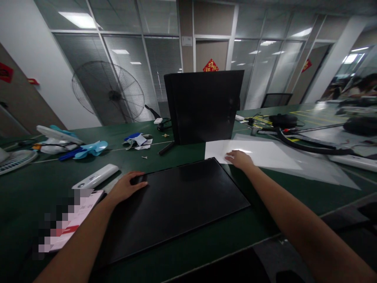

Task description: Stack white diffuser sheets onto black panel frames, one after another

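A flat black screen panel (182, 204) lies on the green table in front of me. My left hand (129, 185) rests at its far left corner, thumb on the dark surface and apart from the fingers at the back edge. My right hand (239, 159) is beyond the panel's far right corner. Its fingers lie on a white sheet (265, 151), slightly apart, and do not appear to grip it. A larger translucent sheet (318, 171) shows from under the white one.
A big black upright panel or case (206, 108) stands behind. To the left are a white oblong device (96, 177), a pink-and-white box (79, 220) partly blurred out, and light blue items (91, 149). Cables and a black curved strip (309, 145) lie at the right.
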The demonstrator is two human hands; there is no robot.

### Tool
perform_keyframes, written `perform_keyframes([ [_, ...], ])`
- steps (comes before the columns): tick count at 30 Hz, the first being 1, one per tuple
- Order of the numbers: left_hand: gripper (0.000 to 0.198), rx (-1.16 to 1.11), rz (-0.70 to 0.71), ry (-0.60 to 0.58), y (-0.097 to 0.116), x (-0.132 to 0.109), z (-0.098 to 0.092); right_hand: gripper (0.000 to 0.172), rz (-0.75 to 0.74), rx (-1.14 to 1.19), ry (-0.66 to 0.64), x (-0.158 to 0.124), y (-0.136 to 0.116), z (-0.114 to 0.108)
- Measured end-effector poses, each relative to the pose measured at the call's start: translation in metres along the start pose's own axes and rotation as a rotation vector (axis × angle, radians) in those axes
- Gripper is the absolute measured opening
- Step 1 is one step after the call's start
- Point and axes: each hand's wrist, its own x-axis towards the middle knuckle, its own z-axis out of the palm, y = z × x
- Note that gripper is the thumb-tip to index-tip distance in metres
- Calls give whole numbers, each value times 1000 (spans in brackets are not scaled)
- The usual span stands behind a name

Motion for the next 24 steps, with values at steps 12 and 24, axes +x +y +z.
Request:
perform_keyframes([
  [12,75,2,-28,-15,4,-2,-3,49,-166,133,75,-30,-53,-45],
  [24,73,-91,-72,33,3,0,1,59,-964,885,-629,-137,-172,-62],
])
